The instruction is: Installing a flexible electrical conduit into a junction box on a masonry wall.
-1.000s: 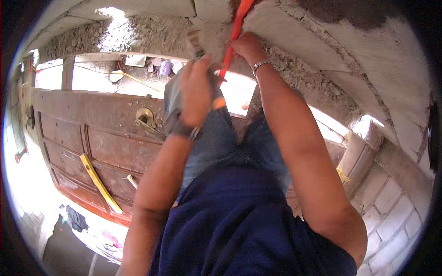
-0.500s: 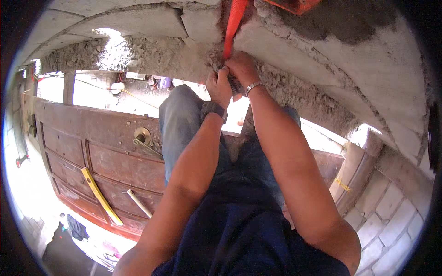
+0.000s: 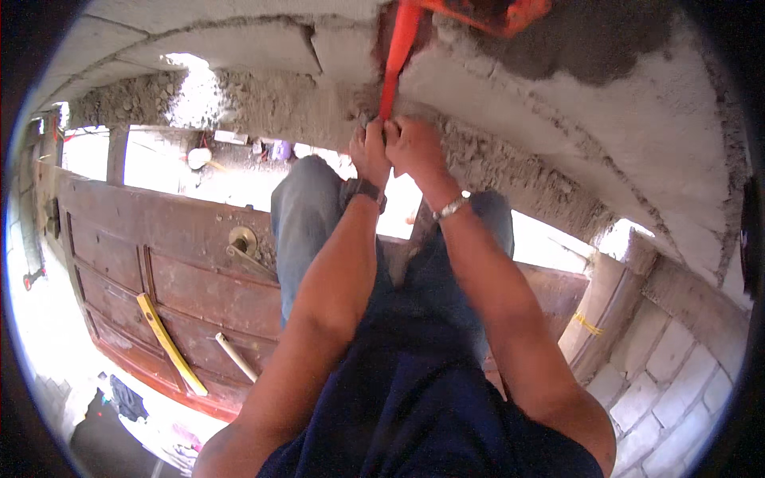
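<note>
An orange-red flexible conduit (image 3: 401,49) runs down a groove in the rough block wall (image 3: 319,103), and its lower end goes in between my hands. My left hand (image 3: 370,153) is closed, fingers pinched at the conduit's end. Right beside it, my right hand (image 3: 417,153) is closed too, knuckles up, gripping that same end. My fingers cover whatever the tip meets. Above, an orange plastic piece (image 3: 510,17), like a box, is partly cut off by the frame's top edge.
Below lies a brown panelled door (image 3: 207,279) with a brass handle (image 3: 242,241). A yellow spirit level (image 3: 170,342) and a pale stick (image 3: 237,356) rest on it. Damp mortar (image 3: 590,48) marks the wall at upper right. Yellow string (image 3: 588,324) wraps a post at right.
My right hand has come down and closer to my left. More of the conduit and of the orange piece shows. A dark ribbed piece seen under my hands is now hidden.
</note>
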Demonstrator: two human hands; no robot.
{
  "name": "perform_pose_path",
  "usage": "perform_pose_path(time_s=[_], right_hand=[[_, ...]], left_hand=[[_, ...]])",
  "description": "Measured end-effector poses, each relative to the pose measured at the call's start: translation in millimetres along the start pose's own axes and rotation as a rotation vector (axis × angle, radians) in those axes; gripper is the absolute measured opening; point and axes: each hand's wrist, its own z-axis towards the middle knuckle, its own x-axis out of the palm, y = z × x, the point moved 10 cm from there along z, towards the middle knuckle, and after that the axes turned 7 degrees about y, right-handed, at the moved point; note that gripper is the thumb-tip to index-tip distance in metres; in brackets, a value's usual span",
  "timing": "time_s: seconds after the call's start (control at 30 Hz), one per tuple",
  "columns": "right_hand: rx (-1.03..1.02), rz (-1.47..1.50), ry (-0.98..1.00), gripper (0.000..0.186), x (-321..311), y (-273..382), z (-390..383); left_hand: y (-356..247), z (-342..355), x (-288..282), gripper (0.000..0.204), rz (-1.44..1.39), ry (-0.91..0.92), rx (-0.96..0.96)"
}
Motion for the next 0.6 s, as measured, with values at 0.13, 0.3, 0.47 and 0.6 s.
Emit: perform_pose_path(time_s=[0.13,0.3,0.47,0.6], right_hand=[[-0.032,-0.015,-0.038,0.029,3.8,6.2,-10.5],[0.144,0.203,0.196,0.044,37.5,-20.1,-7.8],[0.564,0.548,0.383,0.066,45.7,-33.9,-18.5],[0.295,0.35,0.361,0.057,32.2,-30.3,-11.8]], left_hand=[[24.5,-2.2,15.6,0.034,-0.129,0.117,-0.188],[39.1,-7.2,23.8,0.048,-0.626,0.113,-0.602],[39.4,-15.9,18.1,0.06,-0.836,-0.049,-0.732],[44.4,-25.3,22.4,0.061,-0.994,-0.11,-0.848]])
